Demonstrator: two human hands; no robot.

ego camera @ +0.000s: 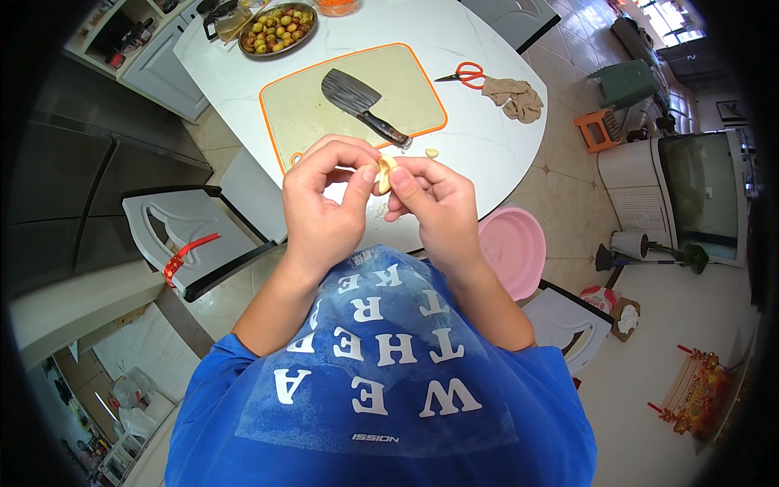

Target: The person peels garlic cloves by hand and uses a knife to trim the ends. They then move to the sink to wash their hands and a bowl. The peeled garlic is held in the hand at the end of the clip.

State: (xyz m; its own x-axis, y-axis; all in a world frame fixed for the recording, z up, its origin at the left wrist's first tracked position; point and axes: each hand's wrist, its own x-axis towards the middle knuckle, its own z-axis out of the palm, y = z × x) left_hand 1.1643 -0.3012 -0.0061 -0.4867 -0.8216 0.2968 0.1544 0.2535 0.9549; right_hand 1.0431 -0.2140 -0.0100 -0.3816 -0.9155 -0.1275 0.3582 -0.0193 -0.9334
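Between the fingertips of both hands is a small pale-yellow piece (385, 173), curved with a hollow, which looks like a garlic clove. My left hand (328, 198) pinches its left side with thumb and fingers. The thumb and forefinger of my right hand (435, 198) press on its other side. Just beyond the right hand, a smaller pale clove (431, 153) lies on the white table (493, 146). Thin whitish scraps (381, 211) lie on the table below the hands. Farther off, a cleaver (353, 91) rests on a cream cutting board (286, 115) with an orange rim.
Red-handled scissors (468, 75) and a crumpled brown cloth (516, 99) lie at the table's right. A metal dish (244, 44) of small round fruits and a glass pot (231, 21) stand at the back left. A pink basin (529, 243) and chairs (195, 228) flank the table.
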